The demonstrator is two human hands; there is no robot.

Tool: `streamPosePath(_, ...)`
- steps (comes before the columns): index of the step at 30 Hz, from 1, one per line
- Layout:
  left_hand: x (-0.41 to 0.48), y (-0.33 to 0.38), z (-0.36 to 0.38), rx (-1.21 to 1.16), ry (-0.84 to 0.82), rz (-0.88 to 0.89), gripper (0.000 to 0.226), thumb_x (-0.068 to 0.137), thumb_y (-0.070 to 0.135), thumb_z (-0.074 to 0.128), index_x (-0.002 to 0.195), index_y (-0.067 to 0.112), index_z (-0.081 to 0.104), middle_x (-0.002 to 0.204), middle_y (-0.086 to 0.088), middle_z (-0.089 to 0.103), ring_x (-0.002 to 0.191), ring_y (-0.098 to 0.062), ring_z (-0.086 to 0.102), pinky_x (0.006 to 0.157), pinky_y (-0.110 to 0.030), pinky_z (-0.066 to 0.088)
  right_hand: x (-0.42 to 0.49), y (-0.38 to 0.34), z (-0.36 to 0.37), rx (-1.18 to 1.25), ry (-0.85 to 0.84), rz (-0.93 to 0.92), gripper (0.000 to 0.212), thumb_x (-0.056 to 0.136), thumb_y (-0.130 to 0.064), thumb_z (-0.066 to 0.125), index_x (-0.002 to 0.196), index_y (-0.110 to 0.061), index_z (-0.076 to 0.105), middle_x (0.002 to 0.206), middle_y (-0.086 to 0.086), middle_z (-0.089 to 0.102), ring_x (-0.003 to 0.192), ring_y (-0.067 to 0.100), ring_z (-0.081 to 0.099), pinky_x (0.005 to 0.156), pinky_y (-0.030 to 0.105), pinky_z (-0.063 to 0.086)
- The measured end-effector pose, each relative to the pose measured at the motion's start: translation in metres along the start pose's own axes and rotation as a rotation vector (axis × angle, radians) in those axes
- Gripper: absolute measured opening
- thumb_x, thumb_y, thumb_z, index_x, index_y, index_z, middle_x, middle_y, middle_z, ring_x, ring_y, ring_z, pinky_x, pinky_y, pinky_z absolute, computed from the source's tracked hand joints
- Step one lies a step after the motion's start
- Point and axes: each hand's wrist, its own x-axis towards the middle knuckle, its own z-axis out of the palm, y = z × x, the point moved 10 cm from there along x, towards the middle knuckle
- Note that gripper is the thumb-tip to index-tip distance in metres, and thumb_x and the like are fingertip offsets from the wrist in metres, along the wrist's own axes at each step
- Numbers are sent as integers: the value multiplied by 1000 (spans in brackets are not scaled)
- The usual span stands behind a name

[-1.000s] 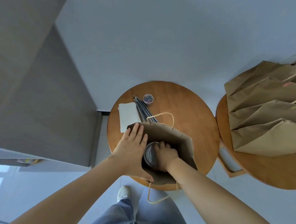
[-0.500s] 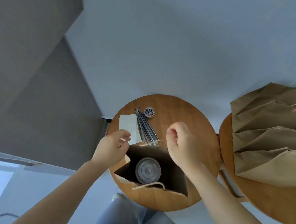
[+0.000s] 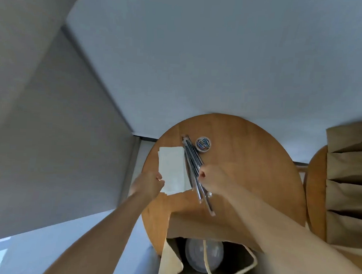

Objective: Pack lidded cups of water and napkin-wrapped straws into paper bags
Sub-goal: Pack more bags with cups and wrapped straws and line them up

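A round wooden table (image 3: 258, 162) stands against a pale blue-grey wall (image 3: 201, 54), with a second table (image 3: 315, 185) at three o'clock. A grey wall (image 3: 40, 129) fills nine o'clock, and daylight brightens the floor (image 3: 44, 245) at seven.

single wide-angle view from the person's head, steeply downward, close above the round wooden table (image 3: 248, 157)

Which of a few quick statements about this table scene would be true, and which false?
1. A lidded cup stands inside the open paper bag. True.
2. The napkins lie right of the straws. False: they lie left of them.
3. The right hand is at the straws. True.
4. The tub of paper clips is in the bag. False: it stands on the table.
5. The left hand holds a cup. False: it pinches the napkins' edge.
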Motion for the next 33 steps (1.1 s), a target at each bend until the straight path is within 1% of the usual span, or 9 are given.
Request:
streamPosePath(3, 29, -10, 20, -110, -14, -80, 26, 93, 29, 57, 104, 7, 66, 109, -12, 67, 90, -24, 63, 70, -27, 49, 31, 23, 26, 27, 32, 176, 16, 94, -10, 42, 79, -13, 49, 70, -1, 48, 66, 15, 50, 50, 22, 35)
streamPosePath(6, 50, -6, 35, -174, -12, -82, 37, 93, 30, 58, 123, 9, 57, 125, -7, 60, 109, -25, 59, 90, -32, 49, 52, 36, 55, 63, 10, 284, 15, 95, -15, 40, 87, -11, 52, 85, 6, 56, 85, 24, 60, 66, 29, 44)
streamPosePath(9, 61, -1, 42, -183, 13, -106, 40, 91, 29, 61, 124, 8, 54, 124, -7, 58, 110, -23, 57, 82, -25, 45, 56, 36, 72, -38, -33, 325, 23, 98, -13, 39, 114, -6, 53, 108, 10, 61, 102, 28, 60, 78, 34, 48)
streamPosePath(12, 66, -5, 49, -223, 17, -169, 41, 87, 29, 67, 120, 9, 51, 118, -7, 56, 104, -22, 56, 76, -24, 45, 60, 40, 82, -118, -21, 353, 23, 98, -11, 40, 115, -8, 54, 109, 10, 64, 102, 27, 62, 85, 38, 51)
streamPosePath(18, 63, -13, 46, -245, 76, -265, 46, 83, 30, 71, 116, 9, 46, 116, -9, 55, 102, -28, 58, 87, -38, 55, 60, 39, 84, -117, -54, 351, 23, 97, -13, 42, 115, -9, 55, 108, 9, 64, 99, 25, 64, 75, 31, 48)
streamPosePath(26, 57, -11, 42, -197, 119, -233, 27, 90, 31, 62, 110, 16, 50, 111, -3, 59, 94, -20, 58, 77, -27, 50, 51, 38, 73, -18, -25, 358, 14, 96, -25, 46, 97, -12, 51, 78, 2, 55, 77, 22, 62, 64, 32, 48)
streamPosePath(29, 55, -8, 43, -148, 121, -207, 27, 92, 31, 59, 114, 18, 49, 114, -1, 58, 99, -20, 58, 77, -27, 49, 45, 40, 74, 0, 6, 374, 14, 93, -29, 47, 85, -19, 44, 71, -2, 53, 76, 21, 64, 69, 36, 53)
streamPosePath(31, 55, -9, 42, -147, 133, -215, 30, 91, 30, 60, 116, 18, 47, 115, -3, 58, 100, -21, 58, 79, -29, 50, 39, 41, 73, 12, 10, 390, 14, 95, -31, 44, 91, -18, 48, 70, -5, 51, 77, 17, 62, 66, 29, 49)
streamPosePath(33, 55, -8, 41, -139, 144, -217, 33, 91, 31, 61, 116, 19, 45, 115, -3, 58, 99, -22, 58, 79, -31, 52, 36, 39, 73, -1, -9, 378, 21, 98, -31, 41, 104, -13, 51, 80, -3, 56, 77, 14, 56, 54, 21, 34)
